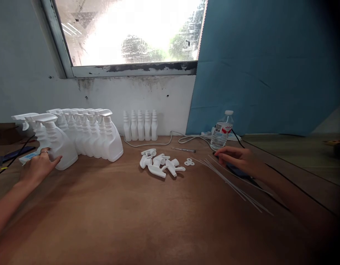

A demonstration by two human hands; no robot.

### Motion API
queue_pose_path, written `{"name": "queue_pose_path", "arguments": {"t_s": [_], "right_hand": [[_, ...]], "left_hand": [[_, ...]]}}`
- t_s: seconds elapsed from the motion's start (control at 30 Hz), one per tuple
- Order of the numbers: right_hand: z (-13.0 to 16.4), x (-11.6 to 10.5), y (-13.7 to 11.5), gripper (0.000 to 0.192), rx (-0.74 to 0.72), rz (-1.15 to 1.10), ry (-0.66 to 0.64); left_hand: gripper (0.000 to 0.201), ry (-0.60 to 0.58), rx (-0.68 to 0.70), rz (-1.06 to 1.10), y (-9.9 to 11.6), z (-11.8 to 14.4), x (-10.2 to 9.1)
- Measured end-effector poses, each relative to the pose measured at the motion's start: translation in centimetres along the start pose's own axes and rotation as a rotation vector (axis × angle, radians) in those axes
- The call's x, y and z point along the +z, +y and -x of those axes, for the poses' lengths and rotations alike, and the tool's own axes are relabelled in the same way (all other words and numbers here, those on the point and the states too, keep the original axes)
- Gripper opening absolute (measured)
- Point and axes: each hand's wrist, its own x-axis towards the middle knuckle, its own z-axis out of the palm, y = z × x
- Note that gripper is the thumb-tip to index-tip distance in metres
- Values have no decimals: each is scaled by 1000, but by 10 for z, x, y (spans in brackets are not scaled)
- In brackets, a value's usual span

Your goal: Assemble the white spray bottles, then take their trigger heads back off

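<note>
The left hand rests loosely curled against the nearest spray bottle at the row's left end. The right hand, fingers bent, lies over thin white tubes and perhaps a dark object beneath. Loose spray heads lie between on the table.

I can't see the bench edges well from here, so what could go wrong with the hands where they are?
The left hand presses the nearest spray bottle, which stands tight in a row; a shove might topple its neighbours. The right hand rests by the loose thin tubes and the water bottle; a sweep could scatter the tubes or tip it.
</note>
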Motion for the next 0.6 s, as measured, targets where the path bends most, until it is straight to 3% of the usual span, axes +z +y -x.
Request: {"name": "queue_pose_path", "arguments": {"t_s": [0.2, 0.33, 0.47, 0.6], "right_hand": [[1, 0, 11, 32, 36, 142, -16], [0, 0, 9, 29, 53, 411, -57], [-1, 0, 13, 28, 88, 494, -128], [0, 4, 21, 31, 119, 563, -199]], "left_hand": [[52, -179, 14, -101, 4, 5, -19], [68, -164, 53, -235, 22, 17, -41], [61, -86, 237, -276, 56, 33, -44], [42, -120, 541, 16, 109, 59, -19]]}}
